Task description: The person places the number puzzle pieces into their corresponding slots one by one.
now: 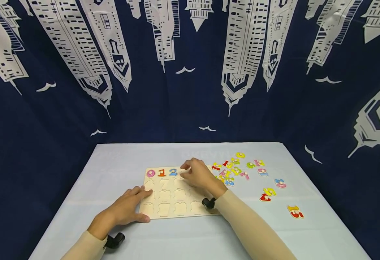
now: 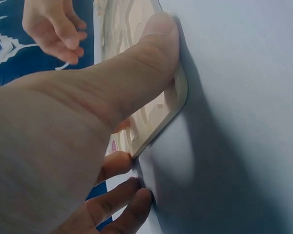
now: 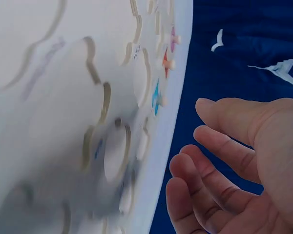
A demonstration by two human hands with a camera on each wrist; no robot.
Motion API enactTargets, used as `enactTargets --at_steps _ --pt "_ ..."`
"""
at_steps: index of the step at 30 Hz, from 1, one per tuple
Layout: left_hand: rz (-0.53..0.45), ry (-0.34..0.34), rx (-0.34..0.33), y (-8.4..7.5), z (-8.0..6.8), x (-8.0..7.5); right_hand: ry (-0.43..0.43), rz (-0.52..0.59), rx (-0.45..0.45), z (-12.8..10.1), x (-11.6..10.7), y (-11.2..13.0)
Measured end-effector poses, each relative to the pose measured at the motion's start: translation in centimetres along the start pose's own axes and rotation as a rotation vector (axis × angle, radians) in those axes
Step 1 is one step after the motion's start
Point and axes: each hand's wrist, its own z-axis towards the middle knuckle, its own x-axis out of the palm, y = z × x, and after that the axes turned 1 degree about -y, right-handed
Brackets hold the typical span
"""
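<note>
A pale wooden puzzle board (image 1: 172, 206) with number-shaped recesses lies on the white table. Along its far row sit a pink 0 (image 1: 150, 173), an orange-red 1 (image 1: 162, 173) and a blue 2 (image 1: 173, 172), each with a small knob. My left hand (image 1: 125, 207) rests at the board's left side; in the left wrist view its thumb (image 2: 151, 48) lies over the near corner, other fingers beside the edge. Above the far part of the board, right of the 2, hovers my right hand (image 1: 200, 175). Its fingers (image 3: 224, 151) are loosely bent with nothing between them.
Right of the board, several colourful number pieces (image 1: 236, 171) lie in a loose cluster, partly overlapping. Others spread nearer the right edge, among them a yellow and red pair (image 1: 295, 212). A dark blue curtain (image 1: 173, 108) with white buildings hangs behind the table.
</note>
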Motion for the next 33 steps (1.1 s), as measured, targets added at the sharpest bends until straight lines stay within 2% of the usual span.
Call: enactTargets --at_steps 8,13,21,33 --pt "-0.002 0.005 -0.009 0.2 -0.1 0.1 0.002 -0.038 -0.015 -3.1 -1.9 -1.1" --pt "-0.001 0.006 -0.007 0.4 0.0 0.4 0.01 -0.065 -0.036 -5.3 -2.8 -2.6" --pt "-0.005 0.022 -0.018 0.2 0.0 0.3 0.037 -0.037 -0.115 -9.6 -5.4 -6.2" --pt "0.012 0.022 -0.014 0.2 0.0 0.0 0.125 -0.018 -0.097 -14.2 -8.9 -11.0"
